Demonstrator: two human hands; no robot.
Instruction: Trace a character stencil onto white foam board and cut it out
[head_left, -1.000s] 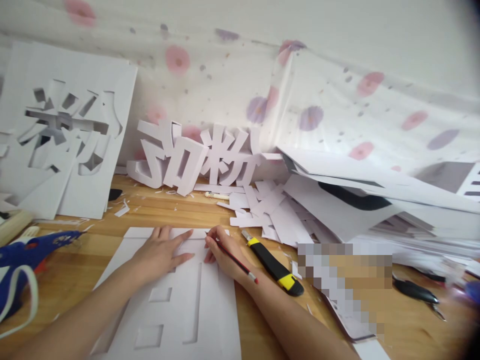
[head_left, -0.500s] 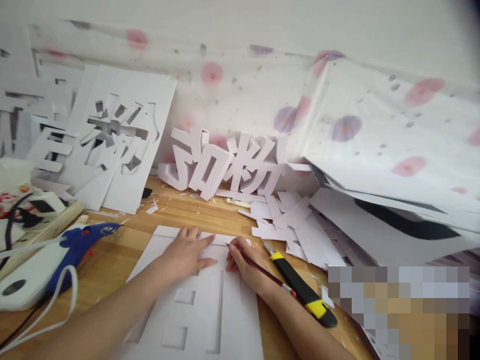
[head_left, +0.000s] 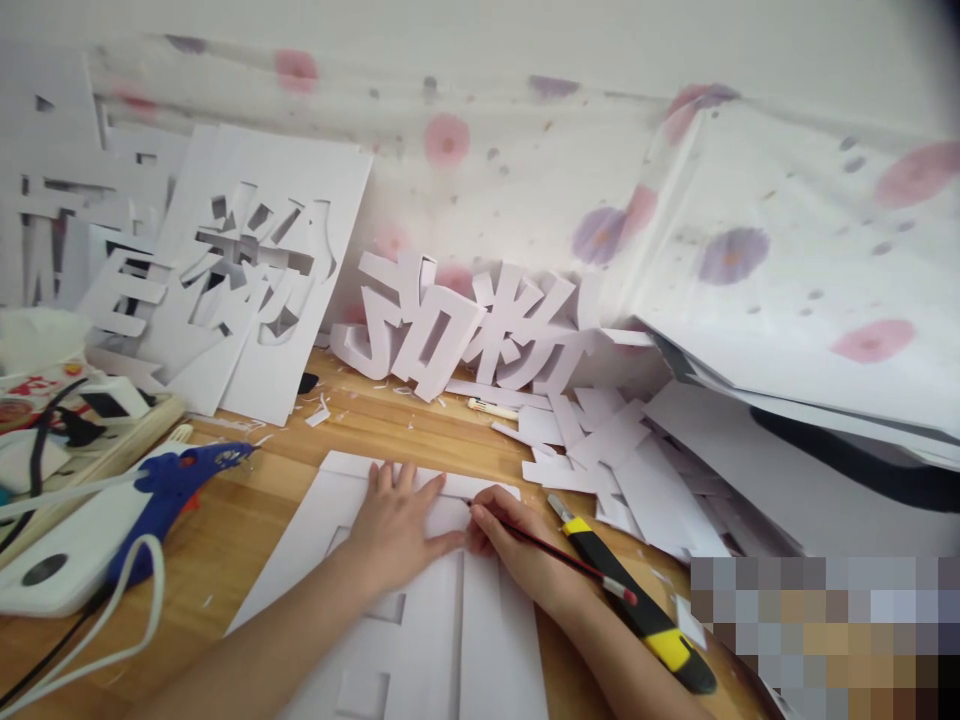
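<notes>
My left hand [head_left: 397, 525] lies flat with fingers spread on a white foam board [head_left: 450, 640] that has rectangular recesses cut into it. My right hand [head_left: 517, 545] is closed round a thin red-and-black pencil [head_left: 570, 562], its tip touching the board near the top edge, right beside my left fingertips. A yellow-and-black utility knife [head_left: 637, 610] lies on the wooden table [head_left: 247, 500] just right of my right wrist.
A blue glue gun [head_left: 176, 485] with a white cord lies at the left. White cut-out characters [head_left: 457, 335] stand at the back, beside stencil boards [head_left: 247, 280]. Foam scraps [head_left: 600, 460] and stacked sheets [head_left: 787, 450] crowd the right side. Floral plastic sheeting covers the wall.
The view has shifted left and tilted, so the board and hands sit lower and further right in the frame. Both hands stay on the board with the pencil held the same way.
</notes>
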